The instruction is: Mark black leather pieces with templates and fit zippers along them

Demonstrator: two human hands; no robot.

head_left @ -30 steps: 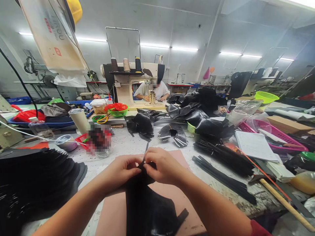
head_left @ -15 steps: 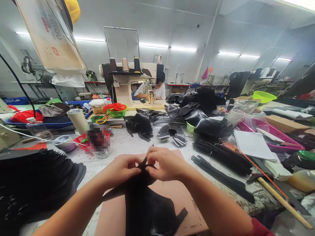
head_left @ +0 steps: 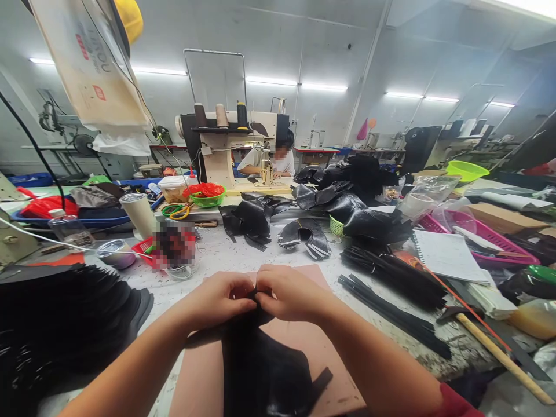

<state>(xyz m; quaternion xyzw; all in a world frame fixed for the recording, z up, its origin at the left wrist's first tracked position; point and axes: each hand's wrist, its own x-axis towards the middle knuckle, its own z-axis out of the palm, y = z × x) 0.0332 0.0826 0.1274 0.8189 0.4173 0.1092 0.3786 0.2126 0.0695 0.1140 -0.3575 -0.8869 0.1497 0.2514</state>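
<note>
My left hand [head_left: 219, 299] and my right hand [head_left: 290, 293] meet knuckle to knuckle, both closed in a pinch on the top edge of a black leather piece [head_left: 260, 370]. The piece hangs down from the fingers onto a brown cutting board [head_left: 324, 347] lying on the white work table [head_left: 226, 255]. The pinched edge itself is hidden between my fingers.
A fanned stack of black cut pieces [head_left: 65, 318] lies at the left. Black strips [head_left: 391, 313], a hammer [head_left: 490, 347] and a notebook [head_left: 447, 255] lie at the right. More black leather parts [head_left: 304, 234] sit behind the board. Another person [head_left: 269, 162] sits at a sewing machine [head_left: 226, 145] beyond.
The thin black strip that stood up between my fingers is now folded down and hidden. Both hands have closed together and dropped slightly toward the board.
</note>
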